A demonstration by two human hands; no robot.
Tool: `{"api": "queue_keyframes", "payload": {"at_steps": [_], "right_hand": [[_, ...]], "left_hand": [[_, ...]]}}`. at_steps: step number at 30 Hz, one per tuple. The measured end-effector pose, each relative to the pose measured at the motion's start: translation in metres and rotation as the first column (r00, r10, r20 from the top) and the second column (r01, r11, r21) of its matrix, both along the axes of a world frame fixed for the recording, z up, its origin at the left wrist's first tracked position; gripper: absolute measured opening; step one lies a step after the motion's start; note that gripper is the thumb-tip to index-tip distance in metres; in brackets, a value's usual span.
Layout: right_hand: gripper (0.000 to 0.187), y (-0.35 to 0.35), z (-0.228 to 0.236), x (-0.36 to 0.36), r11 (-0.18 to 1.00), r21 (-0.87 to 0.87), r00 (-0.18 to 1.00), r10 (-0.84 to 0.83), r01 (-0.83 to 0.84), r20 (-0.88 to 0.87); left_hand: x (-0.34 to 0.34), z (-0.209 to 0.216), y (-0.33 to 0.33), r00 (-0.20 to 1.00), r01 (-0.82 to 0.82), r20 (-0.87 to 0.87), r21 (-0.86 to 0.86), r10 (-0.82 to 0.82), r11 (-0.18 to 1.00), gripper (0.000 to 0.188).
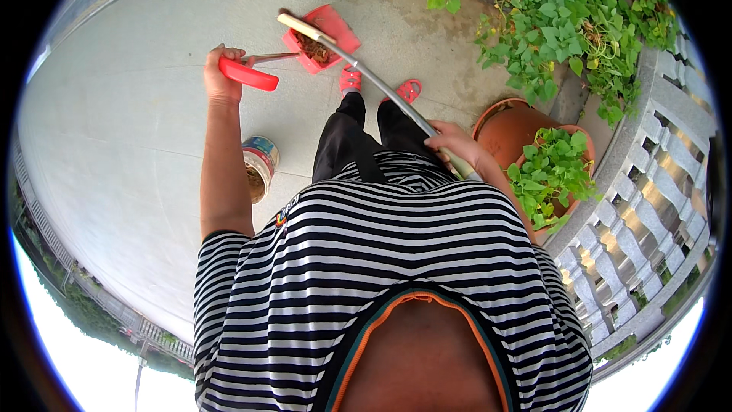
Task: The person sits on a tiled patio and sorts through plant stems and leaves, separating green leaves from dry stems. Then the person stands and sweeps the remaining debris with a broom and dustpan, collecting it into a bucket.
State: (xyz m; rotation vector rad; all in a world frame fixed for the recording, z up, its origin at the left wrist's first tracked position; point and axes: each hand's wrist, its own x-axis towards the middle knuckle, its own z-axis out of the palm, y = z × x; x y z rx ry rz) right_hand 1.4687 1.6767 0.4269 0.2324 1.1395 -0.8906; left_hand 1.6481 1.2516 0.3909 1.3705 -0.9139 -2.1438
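My left hand (223, 74) is closed around the upper end of a long-handled dustpan, whose red grip (249, 75) juts out to the right of the fingers. A thin metal rod runs from there to the red pan (340, 26), which rests on the floor in front of my feet. Brown debris like dry leaves (313, 49) lies inside the pan. My right hand (456, 143) grips the grey pole of a broom (390, 93) near my waist. The broom's pale head (305, 27) lies across the pan and hides part of it; its dark bristles show only at the far tip.
A round bucket (261, 154) with brown matter inside stands left of my legs. To the right are terracotta pots (509, 131) and leafy green plants (560, 38), beside a pale stone balustrade (648, 206). My feet wear red shoes (409, 91). Pale concrete floor (130, 130) stretches left.
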Motion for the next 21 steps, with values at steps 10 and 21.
{"api": "queue_keyframes", "payload": {"at_steps": [10,21], "right_hand": [[0.048,0.125,0.030,0.004,0.991,0.081,0.901,-0.062,0.107,-0.430],[0.023,0.124,-0.017,0.014,0.913,0.318,0.923,-0.132,0.255,-0.361]], "left_hand": [[0.018,-0.001,-0.017,0.996,0.081,-0.044,0.010,-0.080,0.997,0.026],[0.034,-0.007,-0.014,0.992,0.123,-0.010,-0.061,-0.124,0.991,0.028]]}}
